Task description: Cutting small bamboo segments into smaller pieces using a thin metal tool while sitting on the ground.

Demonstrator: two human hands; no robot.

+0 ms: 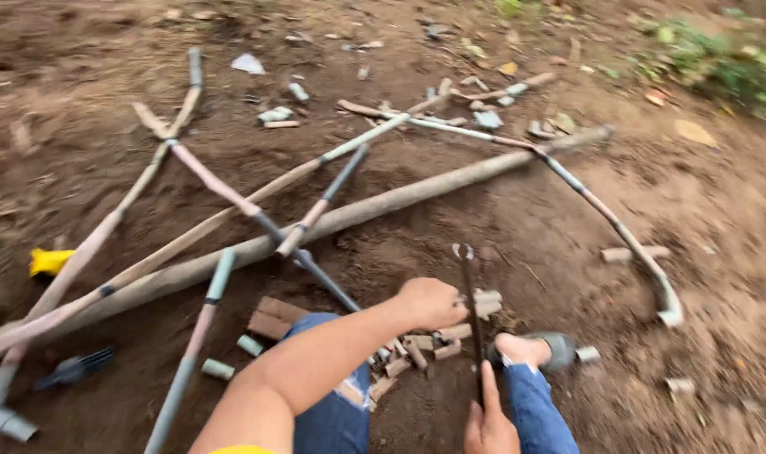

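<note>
Gripping tight, the right hand (489, 427) drives a hacksaw (471, 315) at six o'clock; the left hand (429, 303) clamps a short pipe piece (486, 301) just beside the blade. A slip could nick those fingers or the sandalled foot (530, 349) nearby.

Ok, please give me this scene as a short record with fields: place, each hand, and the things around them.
Place: bare brown soil, outdoors, some green plants at the far right
Left hand: left hand, closed over short cut pipe pieces on the ground
Right hand: right hand, on the near end of a thin dark saw; the grip itself is partly out of view
Around: long dirty pipes crossing each other, one thick long pipe, a yellow object at the left
Person: blue jeans, foot in a grey sandal
</note>
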